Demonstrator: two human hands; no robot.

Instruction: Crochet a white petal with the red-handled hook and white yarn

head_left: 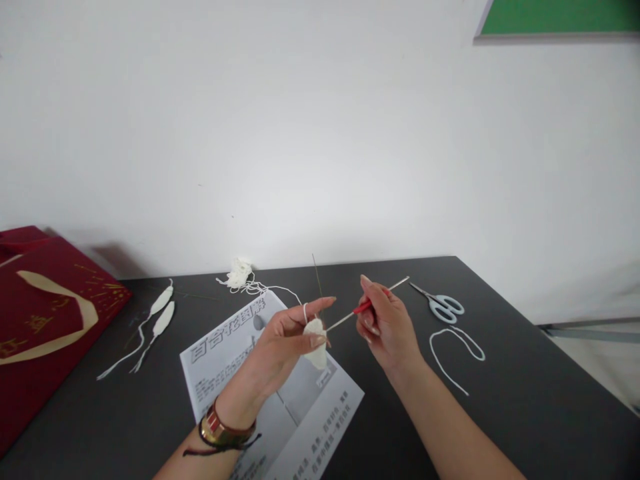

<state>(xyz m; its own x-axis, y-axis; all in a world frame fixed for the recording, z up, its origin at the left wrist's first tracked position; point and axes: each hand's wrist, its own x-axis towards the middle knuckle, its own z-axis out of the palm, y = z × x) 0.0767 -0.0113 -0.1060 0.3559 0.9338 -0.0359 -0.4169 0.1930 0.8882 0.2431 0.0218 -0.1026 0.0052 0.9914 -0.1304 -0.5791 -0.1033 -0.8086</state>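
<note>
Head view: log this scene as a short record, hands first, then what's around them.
Left hand: pinching a white yarn piece, strand around index finger
Right hand: holding a red-handled crochet hook, one end at that piece
Yarn bundle: beyond the printed sheet
Scissors: on the dark table, right of the right hand
White petal-shaped pieces: two, left of the sheet
Bag: dark red, at left edge

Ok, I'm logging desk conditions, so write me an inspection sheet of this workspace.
Surface: dark table; printed sheet lying on it.
Job's things: white piece, red-gripped hook, yarn heaped at the back.
Clutter: scissors and loose strand right; two white leaf shapes and red bag left.
Hands: left hand pinches the piece, yarn over its forefinger; right hand holds the hook, one end at the piece.
Cables: nothing seen; a thin wire-like rod rises beside the left hand.
Surroundings: white wall, green board at upper right.
</note>
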